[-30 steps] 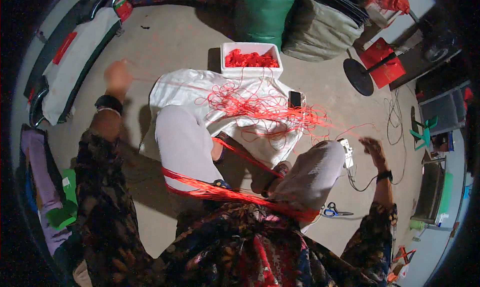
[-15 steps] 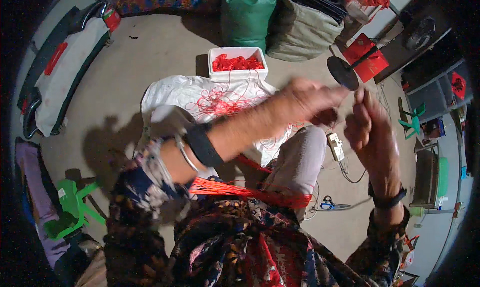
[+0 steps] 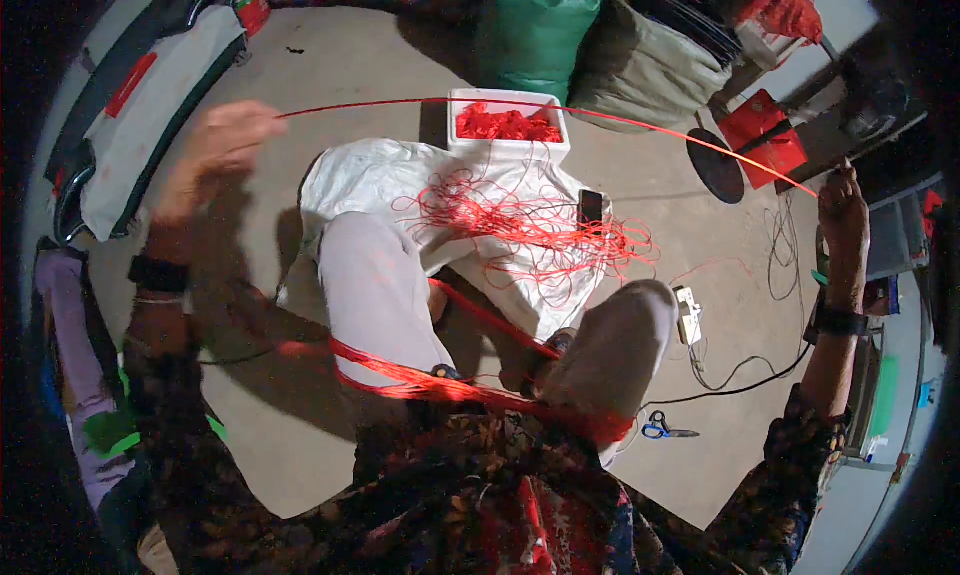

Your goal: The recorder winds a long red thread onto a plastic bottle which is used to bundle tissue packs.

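A red cord (image 3: pixel 640 123) stretches in a shallow arc between my two raised, widely spread hands. Its left end runs into my left hand (image 3: pixel 225 140), which is closed on it and smeared by motion. At the far right my right hand (image 3: pixel 845 203) pinches the other end. Around both my knees loops a bundle of red cords (image 3: pixel 500 397). Between my feet and the box, a loose tangle of red cord (image 3: pixel 500 220) lies on a white plastic sheet (image 3: pixel 365 170). A dark phone (image 3: pixel 591 207) rests at the tangle's right side.
Beyond the sheet stands a white foam box (image 3: pixel 510 150) of red cord pieces. Full sacks, one green (image 3: pixel 540 35) and one pale (image 3: pixel 640 70), stand behind it. On the floor to the right are blue-handled scissors (image 3: pixel 668 428), a white power strip (image 3: pixel 688 315) with cables, and a round black base (image 3: pixel 715 165).
My hands, formerly close together at the right with the left arm crossing over, are now far apart. My left hand has swung to the left, drawing the red cord out between them.
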Demonstrator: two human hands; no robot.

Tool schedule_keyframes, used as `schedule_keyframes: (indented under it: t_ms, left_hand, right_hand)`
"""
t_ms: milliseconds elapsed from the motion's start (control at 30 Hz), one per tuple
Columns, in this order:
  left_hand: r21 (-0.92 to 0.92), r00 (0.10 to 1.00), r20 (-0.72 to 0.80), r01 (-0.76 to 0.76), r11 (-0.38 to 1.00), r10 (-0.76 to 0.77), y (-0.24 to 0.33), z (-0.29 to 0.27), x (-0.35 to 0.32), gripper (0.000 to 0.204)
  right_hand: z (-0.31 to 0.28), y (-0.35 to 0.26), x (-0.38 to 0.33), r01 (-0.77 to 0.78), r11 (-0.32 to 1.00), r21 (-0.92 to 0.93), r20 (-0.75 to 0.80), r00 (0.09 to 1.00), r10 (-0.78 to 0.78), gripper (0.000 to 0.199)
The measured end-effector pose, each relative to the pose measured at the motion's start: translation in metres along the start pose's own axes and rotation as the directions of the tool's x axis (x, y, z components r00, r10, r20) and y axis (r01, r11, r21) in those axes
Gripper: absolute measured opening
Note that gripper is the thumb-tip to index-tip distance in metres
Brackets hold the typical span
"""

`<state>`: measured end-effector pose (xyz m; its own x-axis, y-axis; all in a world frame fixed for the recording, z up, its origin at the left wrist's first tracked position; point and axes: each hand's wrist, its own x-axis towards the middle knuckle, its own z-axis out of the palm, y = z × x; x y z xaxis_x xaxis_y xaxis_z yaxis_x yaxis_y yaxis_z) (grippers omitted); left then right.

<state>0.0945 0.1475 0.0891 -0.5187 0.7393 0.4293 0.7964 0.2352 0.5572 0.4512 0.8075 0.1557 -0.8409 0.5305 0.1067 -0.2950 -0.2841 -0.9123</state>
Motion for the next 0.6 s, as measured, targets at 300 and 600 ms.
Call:
schedule_keyframes:
  t_ms: [300, 600]
  left_hand:
    - [0.133, 0.987, -0.086, 0.143, 0.981, -0.133, -0.203, 0.037, -0.096, 0.029]
    - [-0.791, 0.672, 0.523, 0.612, -0.005, -0.524, -0.062, 0.206, 0.075, 0.010]
  right_hand:
    - [0.003, 0.237, 0.037, -0.298, 0.386, -0.873, -0.154, 0.920, 0.361, 0.021]
    - [0.251, 0.308, -0.002, -0.070, 0.803, -0.592, 0.446, 0.801, 0.398, 0.027]
